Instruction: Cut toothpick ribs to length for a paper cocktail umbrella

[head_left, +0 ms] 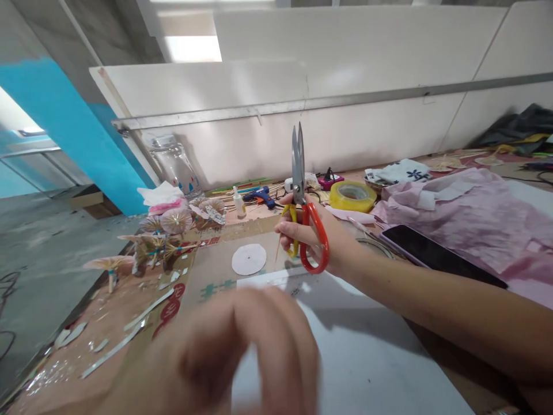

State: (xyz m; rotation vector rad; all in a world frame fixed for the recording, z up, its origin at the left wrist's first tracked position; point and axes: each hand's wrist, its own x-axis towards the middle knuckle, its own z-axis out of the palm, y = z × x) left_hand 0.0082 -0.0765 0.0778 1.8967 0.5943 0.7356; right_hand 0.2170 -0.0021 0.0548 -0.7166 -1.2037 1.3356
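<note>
My right hand (305, 227) is closed around a pair of scissors (299, 167) with one red and one yellow handle. The blades point up, only slightly parted. A thin wooden stick (277, 252) pokes down below the fingers of that hand. Close to the camera, my left hand (242, 351) is curled and blurred; whether it holds anything is unclear. Beneath it lies a large white sheet of paper (363, 357). A round white paper disc (249, 259) with a small dark centre mark rests on the cardboard (216, 253), left of my right hand.
Several small paper umbrellas (162, 245) stand at the left among paper scraps (149, 308). Behind are a glue bottle (239, 203), a blue glue gun (261, 197) and a clear plastic jar (173, 161). On the right are yellow tape (352, 196), a phone (440, 256) and pink cloth (466, 213).
</note>
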